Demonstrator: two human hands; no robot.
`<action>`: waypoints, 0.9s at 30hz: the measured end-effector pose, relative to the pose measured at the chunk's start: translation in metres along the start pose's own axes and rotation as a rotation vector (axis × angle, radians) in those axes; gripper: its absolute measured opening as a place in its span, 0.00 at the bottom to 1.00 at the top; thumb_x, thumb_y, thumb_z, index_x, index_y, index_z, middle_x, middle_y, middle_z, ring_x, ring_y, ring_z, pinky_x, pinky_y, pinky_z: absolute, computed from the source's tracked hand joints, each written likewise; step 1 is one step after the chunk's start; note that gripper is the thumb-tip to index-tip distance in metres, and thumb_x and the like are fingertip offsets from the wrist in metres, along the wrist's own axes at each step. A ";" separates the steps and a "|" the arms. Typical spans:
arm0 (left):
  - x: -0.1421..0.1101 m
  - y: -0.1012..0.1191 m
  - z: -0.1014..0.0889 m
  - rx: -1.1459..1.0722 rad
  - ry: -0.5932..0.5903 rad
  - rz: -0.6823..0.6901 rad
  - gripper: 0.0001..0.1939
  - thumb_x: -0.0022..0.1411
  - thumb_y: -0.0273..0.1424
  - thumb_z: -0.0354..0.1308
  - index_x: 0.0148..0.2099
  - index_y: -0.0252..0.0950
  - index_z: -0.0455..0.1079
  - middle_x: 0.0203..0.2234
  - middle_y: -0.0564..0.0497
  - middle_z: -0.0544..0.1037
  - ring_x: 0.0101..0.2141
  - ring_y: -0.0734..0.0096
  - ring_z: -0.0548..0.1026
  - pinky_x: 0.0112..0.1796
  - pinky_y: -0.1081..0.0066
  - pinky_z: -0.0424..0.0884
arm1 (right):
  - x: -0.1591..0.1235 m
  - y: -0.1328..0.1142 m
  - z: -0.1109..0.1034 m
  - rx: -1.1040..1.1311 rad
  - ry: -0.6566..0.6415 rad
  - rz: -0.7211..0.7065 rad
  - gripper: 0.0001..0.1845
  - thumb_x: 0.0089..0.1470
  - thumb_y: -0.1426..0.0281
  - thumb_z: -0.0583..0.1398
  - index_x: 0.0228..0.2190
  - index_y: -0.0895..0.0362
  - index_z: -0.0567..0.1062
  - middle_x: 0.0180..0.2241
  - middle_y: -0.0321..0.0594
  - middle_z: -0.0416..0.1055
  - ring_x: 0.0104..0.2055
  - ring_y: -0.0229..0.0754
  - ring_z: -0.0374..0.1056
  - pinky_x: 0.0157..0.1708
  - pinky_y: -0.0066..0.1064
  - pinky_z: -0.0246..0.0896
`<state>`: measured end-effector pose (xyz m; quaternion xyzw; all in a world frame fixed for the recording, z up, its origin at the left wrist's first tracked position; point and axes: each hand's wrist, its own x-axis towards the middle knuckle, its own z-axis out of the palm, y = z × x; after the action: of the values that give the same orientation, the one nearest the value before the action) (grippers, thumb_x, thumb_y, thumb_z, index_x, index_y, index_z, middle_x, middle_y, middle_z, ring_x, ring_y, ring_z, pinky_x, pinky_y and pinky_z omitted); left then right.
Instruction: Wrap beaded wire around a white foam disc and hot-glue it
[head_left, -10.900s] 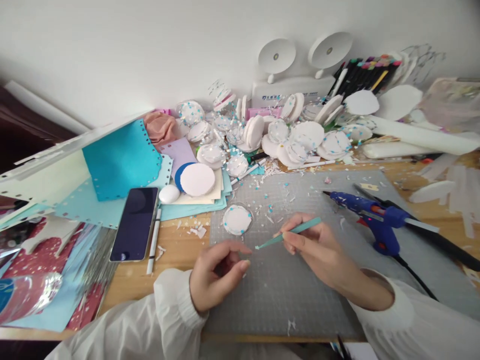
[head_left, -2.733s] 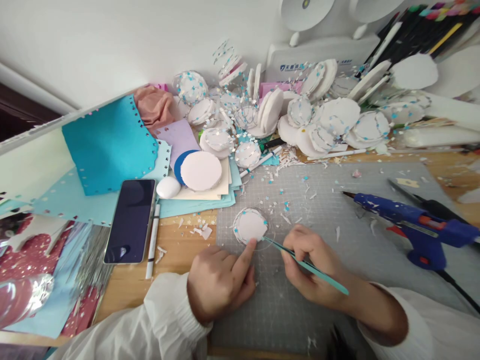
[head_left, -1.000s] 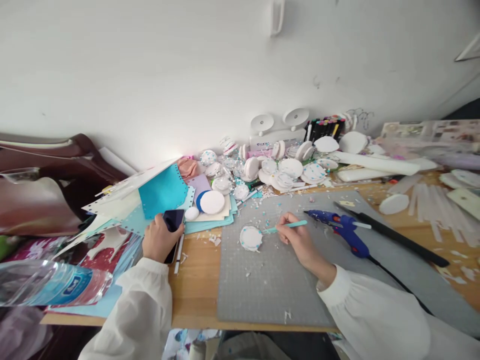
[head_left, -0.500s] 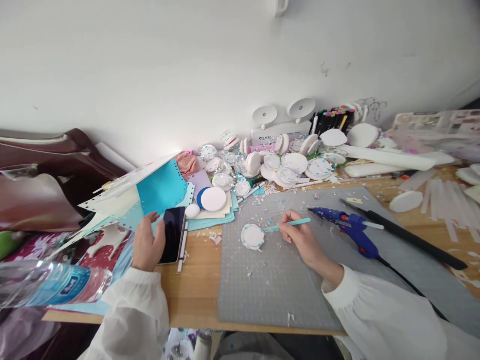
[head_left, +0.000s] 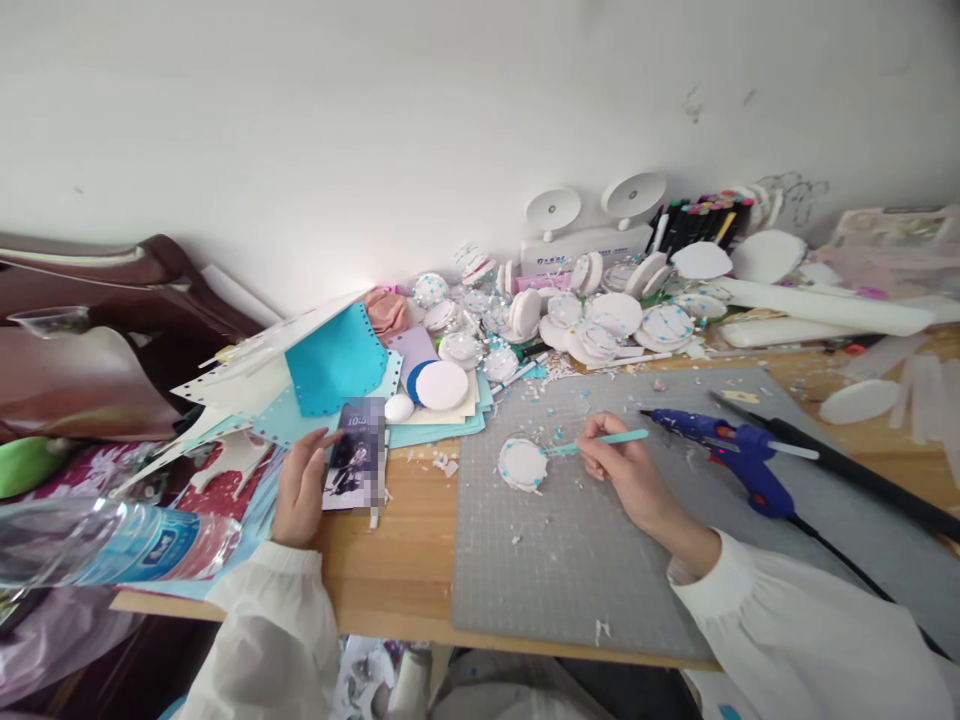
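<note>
My left hand [head_left: 301, 487] is open at the left edge of a smartphone [head_left: 354, 462], one finger reaching over its lit screen. In my right hand [head_left: 622, 468] is a slim turquoise stick tool [head_left: 628, 437], pinched between thumb and fingers. Its tip points left, close to a white disc [head_left: 523, 464] with small blue bits around its rim. That disc lies flat on the grey cutting mat [head_left: 525, 570]. Whether the tip touches the disc, I cannot tell.
A blue glue gun [head_left: 724, 455] lies on the mat right of my hand, beside a long black tool [head_left: 855, 470]. White discs [head_left: 615, 315] are heaped along the wall. At left are coloured sheets [head_left: 334, 365] and a water bottle [head_left: 120, 540] on its side.
The phone screen has gone from dark to lit, with my left finger now over it. The whole view has shifted slightly. My right hand still holds the stick tool by the disc.
</note>
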<state>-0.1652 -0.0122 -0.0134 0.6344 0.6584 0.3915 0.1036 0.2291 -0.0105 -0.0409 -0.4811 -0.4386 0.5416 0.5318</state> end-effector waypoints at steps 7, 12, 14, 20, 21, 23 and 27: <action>-0.002 0.008 -0.006 -0.007 0.033 0.052 0.24 0.66 0.42 0.38 0.52 0.32 0.64 0.40 0.42 0.80 0.51 0.57 0.71 0.56 0.54 0.61 | 0.000 0.001 0.000 -0.001 -0.002 0.004 0.10 0.51 0.67 0.60 0.27 0.53 0.61 0.17 0.26 0.53 0.18 0.32 0.49 0.19 0.28 0.41; -0.006 0.005 -0.004 0.070 0.001 0.061 0.24 0.65 0.44 0.39 0.51 0.35 0.66 0.39 0.45 0.80 0.47 0.56 0.73 0.53 0.55 0.62 | -0.001 0.001 -0.001 0.005 -0.003 0.005 0.10 0.51 0.67 0.60 0.27 0.53 0.61 0.17 0.26 0.53 0.19 0.32 0.49 0.19 0.27 0.42; -0.008 0.005 -0.006 0.041 0.052 0.084 0.24 0.65 0.44 0.40 0.50 0.34 0.66 0.37 0.44 0.81 0.46 0.56 0.73 0.52 0.55 0.64 | -0.001 0.001 -0.001 0.008 0.001 0.006 0.10 0.51 0.67 0.60 0.27 0.53 0.61 0.17 0.26 0.54 0.18 0.32 0.49 0.19 0.27 0.42; -0.027 0.000 -0.017 -0.083 0.082 0.085 0.21 0.66 0.42 0.41 0.48 0.34 0.68 0.31 0.46 0.81 0.43 0.57 0.74 0.50 0.55 0.64 | 0.000 0.000 0.000 0.016 0.000 0.009 0.10 0.50 0.67 0.60 0.27 0.53 0.61 0.17 0.26 0.54 0.18 0.32 0.49 0.18 0.27 0.42; -0.031 -0.002 -0.017 -0.095 0.067 0.085 0.21 0.67 0.42 0.41 0.49 0.34 0.67 0.31 0.46 0.81 0.43 0.58 0.74 0.50 0.56 0.64 | 0.000 0.000 0.000 0.017 -0.001 0.009 0.10 0.50 0.67 0.60 0.26 0.53 0.61 0.16 0.26 0.54 0.18 0.32 0.49 0.18 0.26 0.42; -0.036 -0.004 -0.016 -0.069 0.041 0.098 0.20 0.67 0.41 0.41 0.49 0.35 0.67 0.32 0.46 0.81 0.43 0.58 0.73 0.50 0.56 0.64 | 0.000 0.000 0.000 0.020 0.000 0.009 0.10 0.50 0.67 0.60 0.26 0.53 0.61 0.16 0.26 0.53 0.18 0.31 0.49 0.18 0.26 0.42; -0.039 -0.004 -0.012 0.052 0.036 0.158 0.20 0.68 0.40 0.41 0.46 0.35 0.70 0.35 0.46 0.80 0.46 0.57 0.72 0.51 0.56 0.62 | 0.000 0.000 0.000 0.020 0.002 0.009 0.10 0.49 0.68 0.60 0.26 0.53 0.61 0.17 0.26 0.54 0.18 0.31 0.49 0.18 0.26 0.42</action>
<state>-0.1694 -0.0526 -0.0220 0.6798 0.6178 0.3928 0.0440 0.2292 -0.0104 -0.0409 -0.4782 -0.4302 0.5479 0.5348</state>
